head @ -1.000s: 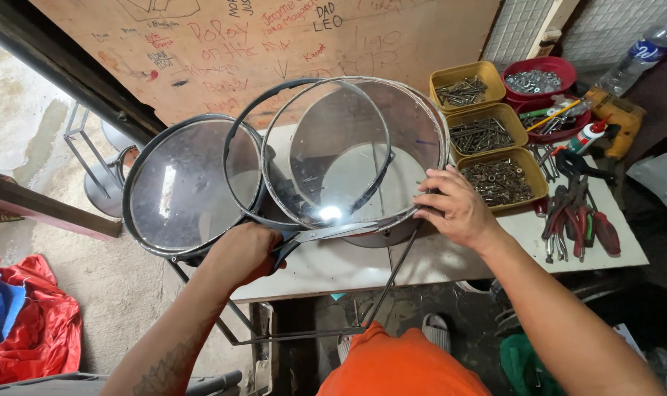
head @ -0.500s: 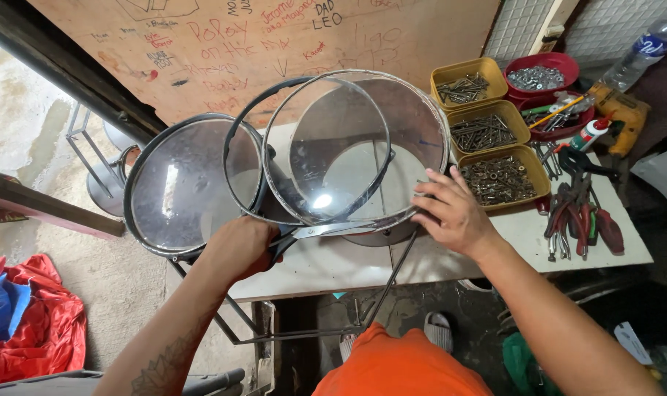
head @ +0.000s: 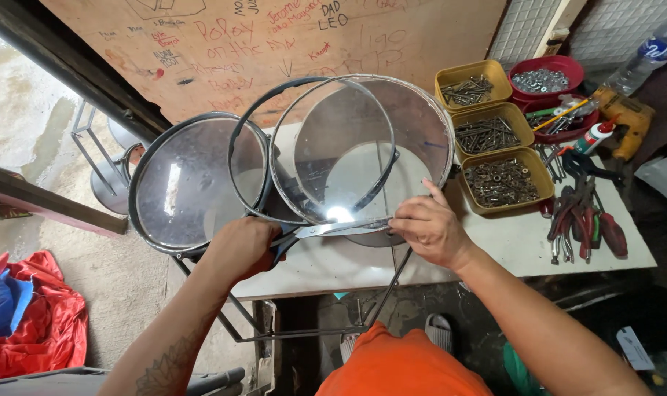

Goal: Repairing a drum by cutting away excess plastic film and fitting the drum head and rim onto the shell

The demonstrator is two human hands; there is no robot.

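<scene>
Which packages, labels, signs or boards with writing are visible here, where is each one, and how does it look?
Board: against the wall behind the table, large brown sheet, handwriting in red and black.
Plastic bottle: top right corner, clear, with a blue and white label.
Small tube: right of the yellow trays, white with a red cap.

Scribbled plywood wall [head: 223,51], white worktable [head: 539,242], seemingly concrete floor [head: 121,286]
</scene>
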